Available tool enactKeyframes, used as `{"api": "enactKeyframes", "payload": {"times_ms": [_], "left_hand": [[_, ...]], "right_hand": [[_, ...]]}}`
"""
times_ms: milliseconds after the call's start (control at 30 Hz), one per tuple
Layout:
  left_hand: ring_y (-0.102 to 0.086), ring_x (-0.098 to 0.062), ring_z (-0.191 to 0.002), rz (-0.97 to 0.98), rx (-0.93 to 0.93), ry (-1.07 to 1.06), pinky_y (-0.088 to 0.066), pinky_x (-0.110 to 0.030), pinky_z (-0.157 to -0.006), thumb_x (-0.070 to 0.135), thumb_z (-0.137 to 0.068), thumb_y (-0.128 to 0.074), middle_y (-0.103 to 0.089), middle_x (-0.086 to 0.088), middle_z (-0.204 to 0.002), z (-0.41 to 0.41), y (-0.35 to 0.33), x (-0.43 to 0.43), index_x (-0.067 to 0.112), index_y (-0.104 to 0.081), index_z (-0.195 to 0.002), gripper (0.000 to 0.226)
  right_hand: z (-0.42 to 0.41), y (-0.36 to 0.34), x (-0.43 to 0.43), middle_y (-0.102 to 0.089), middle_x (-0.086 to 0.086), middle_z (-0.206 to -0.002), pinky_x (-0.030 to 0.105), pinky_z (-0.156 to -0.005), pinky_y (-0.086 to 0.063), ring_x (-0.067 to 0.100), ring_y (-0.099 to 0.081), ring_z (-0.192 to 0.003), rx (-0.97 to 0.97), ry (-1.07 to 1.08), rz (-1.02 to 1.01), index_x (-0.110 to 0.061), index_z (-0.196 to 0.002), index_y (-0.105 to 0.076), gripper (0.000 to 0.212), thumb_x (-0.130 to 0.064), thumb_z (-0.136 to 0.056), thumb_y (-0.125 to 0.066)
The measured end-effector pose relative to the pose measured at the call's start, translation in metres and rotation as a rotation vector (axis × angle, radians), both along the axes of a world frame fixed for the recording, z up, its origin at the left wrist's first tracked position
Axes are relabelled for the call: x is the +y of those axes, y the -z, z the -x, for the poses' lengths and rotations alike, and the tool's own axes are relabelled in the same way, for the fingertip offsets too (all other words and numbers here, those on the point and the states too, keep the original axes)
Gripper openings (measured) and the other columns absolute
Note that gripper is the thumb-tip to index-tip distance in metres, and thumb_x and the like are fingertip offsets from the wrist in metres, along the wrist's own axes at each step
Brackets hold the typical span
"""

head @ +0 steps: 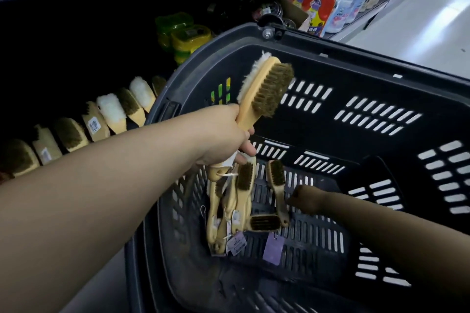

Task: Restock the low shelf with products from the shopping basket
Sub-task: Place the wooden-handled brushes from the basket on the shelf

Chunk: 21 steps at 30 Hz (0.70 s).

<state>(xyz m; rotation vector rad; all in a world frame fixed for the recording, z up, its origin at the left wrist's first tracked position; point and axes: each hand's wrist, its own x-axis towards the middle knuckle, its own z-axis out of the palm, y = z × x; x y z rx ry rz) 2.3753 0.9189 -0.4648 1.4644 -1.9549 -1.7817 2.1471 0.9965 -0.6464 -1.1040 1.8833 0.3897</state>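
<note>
Left hand (pixel 223 134): raised, clamped round the handle of brush (pixel 264 89). Right hand (pixel 309 198): lowered into basket (pixel 356 58), shadowed; grip cannot be told.

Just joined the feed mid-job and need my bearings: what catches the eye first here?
The left hand grips a wooden brush raised above the dark basket, centre frame. Beneath it a heap of brushes with tags lies on the basket floor, and the right hand reaches in toward them in deep shadow. On the left, a row of brushes stands lined up side by side.
</note>
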Motion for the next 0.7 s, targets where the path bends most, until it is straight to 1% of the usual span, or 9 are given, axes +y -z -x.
{"api": "enactKeyframes", "payload": {"times_ms": [100, 200, 267, 333, 400, 467, 533, 600, 700], "left_hand": [[-0.057, -0.006, -0.069, 0.018, 0.001, -0.021, -0.048, -0.008, -0.048, 0.007, -0.096, -0.046, -0.058, -0.001, -0.083, 0.001, 0.002, -0.003, 0.016, -0.053, -0.105, 0.014], [-0.059, -0.008, -0.076, 0.084, 0.015, -0.002, -0.047, -0.019, -0.052, 0.004, -0.092, -0.051, -0.060, 0.002, -0.088, 0.001, 0.004, -0.007, 0.023, -0.052, -0.114, 0.030], [-0.061, -0.010, -0.082, 0.102, 0.032, 0.006, -0.046, -0.022, -0.060, -0.001, -0.090, -0.049, -0.062, 0.004, -0.092, 0.001, 0.005, -0.009, 0.026, -0.048, -0.122, 0.042], [-0.064, -0.012, -0.088, 0.079, 0.057, 0.003, -0.047, -0.025, -0.064, -0.006, -0.088, -0.046, -0.063, 0.004, -0.093, 0.001, 0.005, -0.010, 0.027, -0.045, -0.127, 0.051], [-0.066, -0.012, -0.086, 0.029, 0.096, -0.012, -0.049, -0.022, -0.061, -0.009, -0.089, -0.045, -0.064, 0.003, -0.093, 0.002, 0.004, -0.010, 0.026, -0.046, -0.128, 0.053], [-0.067, -0.012, -0.084, -0.034, 0.141, -0.045, -0.051, -0.018, -0.053, -0.010, -0.090, -0.043, -0.065, -0.001, -0.094, 0.002, 0.002, -0.010, 0.026, -0.048, -0.125, 0.051], [-0.069, -0.014, -0.085, -0.082, 0.169, -0.086, -0.056, -0.018, -0.055, -0.008, -0.092, -0.042, -0.066, -0.004, -0.096, 0.002, 0.001, -0.009, 0.027, -0.049, -0.122, 0.047], [-0.071, -0.015, -0.083, -0.096, 0.182, -0.111, -0.060, -0.026, -0.062, -0.004, -0.094, -0.044, -0.066, -0.005, -0.098, 0.002, 0.001, -0.008, 0.029, -0.049, -0.119, 0.041], [-0.072, -0.020, -0.084, -0.094, 0.226, -0.131, -0.060, -0.039, -0.072, 0.004, -0.095, -0.048, -0.068, -0.009, -0.101, 0.004, 0.002, -0.006, 0.029, -0.048, -0.122, 0.036]], "right_hand": [[-0.013, 0.027, -0.001, -0.056, -0.002, -0.076, 0.016, -0.046, -0.038, 0.007, -0.053, -0.061, -0.045, 0.146, 0.056, -0.021, -0.082, -0.051, 0.015, -0.031, -0.094, -0.051], [-0.020, 0.040, -0.003, -0.059, 0.001, -0.082, 0.018, -0.051, -0.042, 0.009, -0.057, -0.067, -0.028, 0.184, 0.109, -0.019, -0.089, -0.053, 0.008, -0.026, -0.091, -0.056], [-0.014, 0.036, -0.004, -0.059, 0.001, -0.082, 0.019, -0.052, -0.043, 0.010, -0.058, -0.067, -0.034, 0.183, 0.053, -0.019, -0.087, -0.052, 0.009, -0.026, -0.092, -0.054], [-0.004, 0.022, -0.006, -0.062, 0.006, -0.087, 0.023, -0.060, -0.052, 0.016, -0.063, -0.075, -0.076, 0.226, -0.020, -0.014, -0.092, -0.055, 0.011, -0.024, -0.093, -0.053], [0.001, -0.004, -0.005, -0.065, 0.011, -0.091, 0.026, -0.065, -0.056, 0.021, -0.066, -0.080, -0.259, 0.369, -0.036, -0.004, -0.104, -0.057, 0.018, -0.018, -0.094, -0.052], [-0.003, -0.038, -0.003, -0.069, 0.014, -0.088, 0.026, -0.063, -0.057, 0.022, -0.068, -0.077, -0.587, 0.613, 0.032, 0.001, -0.113, -0.055, 0.028, -0.013, -0.089, -0.056], [-0.014, -0.074, 0.000, -0.071, 0.014, -0.089, 0.028, -0.064, -0.058, 0.025, -0.070, -0.081, -0.938, 0.761, 0.156, 0.000, -0.109, -0.056, 0.030, -0.010, -0.080, -0.060], [-0.030, -0.106, 0.003, -0.071, 0.013, -0.094, 0.028, -0.068, -0.058, 0.025, -0.070, -0.087, -1.149, 0.725, 0.295, -0.003, -0.107, -0.056, 0.030, -0.010, -0.077, -0.060], [-0.055, -0.140, 0.002, -0.068, 0.015, -0.103, 0.031, -0.074, -0.059, 0.024, -0.068, -0.091, -1.259, 0.621, 0.466, -0.002, -0.116, -0.051, 0.040, -0.013, -0.078, -0.060]]}}
